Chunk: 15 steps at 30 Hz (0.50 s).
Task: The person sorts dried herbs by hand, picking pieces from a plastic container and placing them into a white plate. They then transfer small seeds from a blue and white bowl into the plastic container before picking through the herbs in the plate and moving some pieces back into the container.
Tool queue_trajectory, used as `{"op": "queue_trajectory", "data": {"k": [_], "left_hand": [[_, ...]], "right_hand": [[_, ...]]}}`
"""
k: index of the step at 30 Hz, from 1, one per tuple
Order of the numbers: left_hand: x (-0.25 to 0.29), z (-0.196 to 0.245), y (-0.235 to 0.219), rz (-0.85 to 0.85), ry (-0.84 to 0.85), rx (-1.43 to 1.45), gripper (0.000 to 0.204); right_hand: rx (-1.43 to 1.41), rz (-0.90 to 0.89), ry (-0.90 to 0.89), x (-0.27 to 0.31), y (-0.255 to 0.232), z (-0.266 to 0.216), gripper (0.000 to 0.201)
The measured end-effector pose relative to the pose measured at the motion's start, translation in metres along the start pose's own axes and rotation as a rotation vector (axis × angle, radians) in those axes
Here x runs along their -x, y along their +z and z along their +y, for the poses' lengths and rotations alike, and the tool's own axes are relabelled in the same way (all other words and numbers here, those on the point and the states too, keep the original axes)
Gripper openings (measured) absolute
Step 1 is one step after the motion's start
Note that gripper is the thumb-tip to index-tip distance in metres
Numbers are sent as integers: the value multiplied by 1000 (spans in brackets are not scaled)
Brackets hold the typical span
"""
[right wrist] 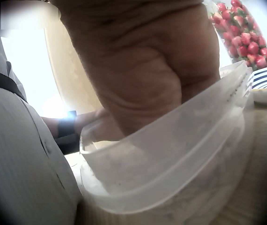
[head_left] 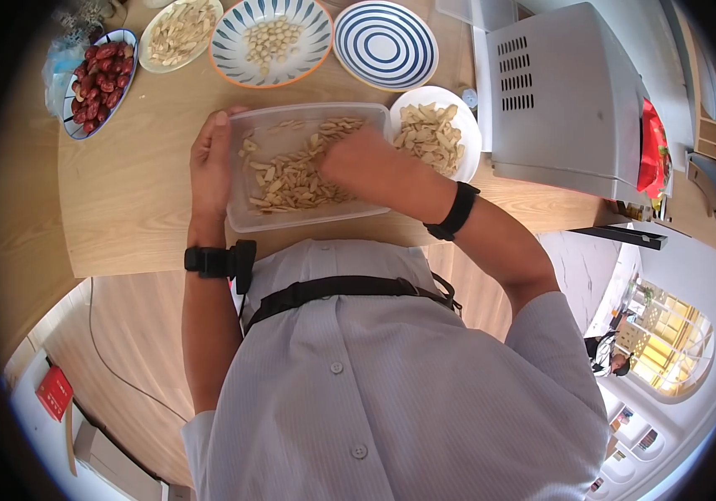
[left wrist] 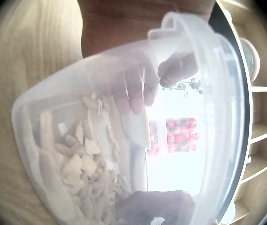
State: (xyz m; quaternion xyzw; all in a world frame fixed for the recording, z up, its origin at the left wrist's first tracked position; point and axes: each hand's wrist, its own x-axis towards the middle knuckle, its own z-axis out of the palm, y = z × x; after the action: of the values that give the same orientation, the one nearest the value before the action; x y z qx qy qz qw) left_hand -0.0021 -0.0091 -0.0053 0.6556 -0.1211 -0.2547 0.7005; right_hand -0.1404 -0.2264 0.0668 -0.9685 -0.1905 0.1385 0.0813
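Note:
A translucent plastic container stands at the table's front edge, with pale dried slices spread over its bottom. My left hand grips its left side, thumb upward by the rim; several of its fingers show through the clear wall in the left wrist view. Reaching over the right wall, my right hand is down in the container among the slices, blurred. The right wrist view shows the back of this hand above the rim, its fingers hidden by the cloudy wall.
Right of the container is a white plate of similar slices, beside a grey appliance. Behind stand a blue-ringed plate, a plate of pale round pieces, another dish of slices and a dish of red dates.

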Motion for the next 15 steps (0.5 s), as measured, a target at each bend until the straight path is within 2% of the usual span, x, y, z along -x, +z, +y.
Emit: {"op": "queue_trajectory", "data": {"k": [1,7,10,13,15], "left_hand": [[0,0,0,0,3,-3,41],[0,1,0,-2,7,-15,41],[-3,-5,-3,-12,2,7,41],[-2,-6,-4,-6,18,-17,41],[-2,-6,-2,7,27,0,42]], "right_hand": [[11,-34,9,0,-1,0,11],[-134,120,92,5,1,13,11],[-278,179,97,14,-14,18,7],[-533,208,120,24,-29,22,9],[-726,255,199,37,-38,22,8]]}}
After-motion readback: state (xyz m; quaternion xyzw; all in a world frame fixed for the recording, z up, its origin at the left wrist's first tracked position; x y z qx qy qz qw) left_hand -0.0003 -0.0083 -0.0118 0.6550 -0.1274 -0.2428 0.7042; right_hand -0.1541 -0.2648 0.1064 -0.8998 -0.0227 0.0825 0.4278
